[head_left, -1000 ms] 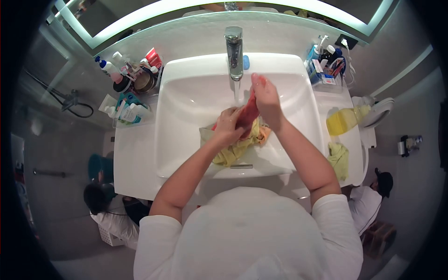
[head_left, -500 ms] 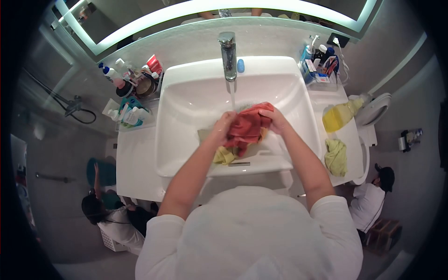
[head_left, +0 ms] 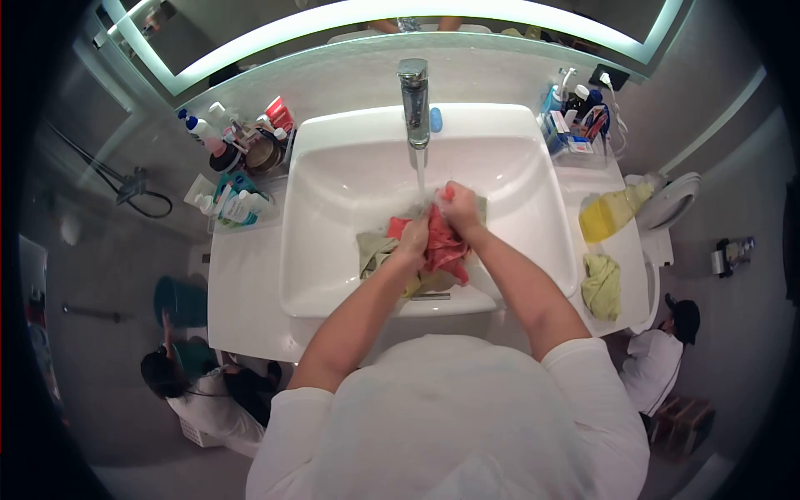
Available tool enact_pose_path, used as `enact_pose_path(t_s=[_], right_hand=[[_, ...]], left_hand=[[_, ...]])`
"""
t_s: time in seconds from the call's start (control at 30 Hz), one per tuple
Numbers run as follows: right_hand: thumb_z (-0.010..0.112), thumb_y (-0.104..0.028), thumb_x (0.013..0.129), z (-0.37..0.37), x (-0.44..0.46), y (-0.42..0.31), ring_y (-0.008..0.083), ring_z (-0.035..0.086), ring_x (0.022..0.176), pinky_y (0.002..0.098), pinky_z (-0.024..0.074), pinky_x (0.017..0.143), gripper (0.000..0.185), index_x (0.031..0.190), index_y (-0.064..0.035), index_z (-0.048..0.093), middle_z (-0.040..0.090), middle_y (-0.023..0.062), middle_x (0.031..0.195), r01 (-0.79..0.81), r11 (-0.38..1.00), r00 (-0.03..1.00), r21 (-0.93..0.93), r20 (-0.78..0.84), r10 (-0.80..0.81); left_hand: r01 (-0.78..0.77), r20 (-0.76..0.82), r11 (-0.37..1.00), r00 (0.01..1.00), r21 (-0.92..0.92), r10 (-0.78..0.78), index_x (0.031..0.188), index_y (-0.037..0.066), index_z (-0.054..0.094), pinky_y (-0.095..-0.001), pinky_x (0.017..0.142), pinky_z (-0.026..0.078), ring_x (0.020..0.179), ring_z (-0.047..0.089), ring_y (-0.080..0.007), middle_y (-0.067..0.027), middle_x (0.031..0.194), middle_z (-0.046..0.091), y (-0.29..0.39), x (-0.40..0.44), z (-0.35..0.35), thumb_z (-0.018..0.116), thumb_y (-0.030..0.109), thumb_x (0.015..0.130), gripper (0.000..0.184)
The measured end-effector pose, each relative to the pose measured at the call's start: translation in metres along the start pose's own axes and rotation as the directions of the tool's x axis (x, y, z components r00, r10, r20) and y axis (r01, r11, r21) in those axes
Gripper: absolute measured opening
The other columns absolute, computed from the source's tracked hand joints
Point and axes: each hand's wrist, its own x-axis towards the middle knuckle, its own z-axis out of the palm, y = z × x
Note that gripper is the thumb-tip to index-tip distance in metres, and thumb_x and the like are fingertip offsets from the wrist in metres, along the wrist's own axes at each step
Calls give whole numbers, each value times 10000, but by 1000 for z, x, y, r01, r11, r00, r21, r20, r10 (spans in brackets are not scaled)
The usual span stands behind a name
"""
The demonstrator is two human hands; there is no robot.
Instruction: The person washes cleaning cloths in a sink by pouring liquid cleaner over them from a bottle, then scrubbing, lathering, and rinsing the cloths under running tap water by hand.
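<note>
A wet red cloth (head_left: pixel 446 250) is bunched between my two hands inside the white sink (head_left: pixel 321 179). My left hand (head_left: pixel 416 236) grips its left side, fingers partly hidden by the cloth. Higher and to the right, my right hand (head_left: pixel 461 208) is closed in a fist around another part of it, with a bit of red showing at the top. Water runs from the chrome faucet (head_left: pixel 415 104) just above my hands. Under and beside the red cloth lie a grey-green cloth (head_left: pixel 377 252) and a yellow cloth (head_left: pixel 412 287), partly covered.
Toiletries (head_left: pixel 250 150) crowd the counter's left side; more stand in a clear holder (head_left: pixel 575 146) at right. A bottle of yellow liquid (head_left: pixel 612 215) and a yellow-green cloth (head_left: pixel 601 286) lie right of the sink. One person (head_left: pixel 204 396) sits at left, another (head_left: pixel 658 358) at right.
My hands have come closer together, the right one moving left and closing into a fist. The red cloth, spread wider before, is now bunched, exposing more of the grey-green cloth.
</note>
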Motion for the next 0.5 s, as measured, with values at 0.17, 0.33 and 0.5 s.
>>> enact_pose_path(t_s=[0.17,0.33,0.5], right_hand=[[676,-412,701,-29,35,11,344,569,803,398,465,708,505,984,-26,516,585,195,884,-298,954,944,-12,-149,293],[717,-444,651,-64,-21,-44,329,480,1020,444,403,849,651,1081,-28,462,492,184,1030,52,924,994,-378,108,-12],[736,-276,651,-51,-62,-24,348,495,983,419,436,804,528,1049,-39,483,501,175,1025,286,940,942,-183,232,-242]], left_hand=[[-588,492,11,686,809,536,994,-12,512,-357,758,471,875,572,-272,-150,1015,528,19,-25,-11,683,267,758,404],[-540,380,180,756,822,533,841,11,567,-323,670,464,707,570,-230,-109,790,573,34,-13,-9,693,229,742,271],[-517,333,486,846,704,417,746,47,556,-205,552,389,592,463,-52,28,624,492,62,-40,31,646,185,806,176]])
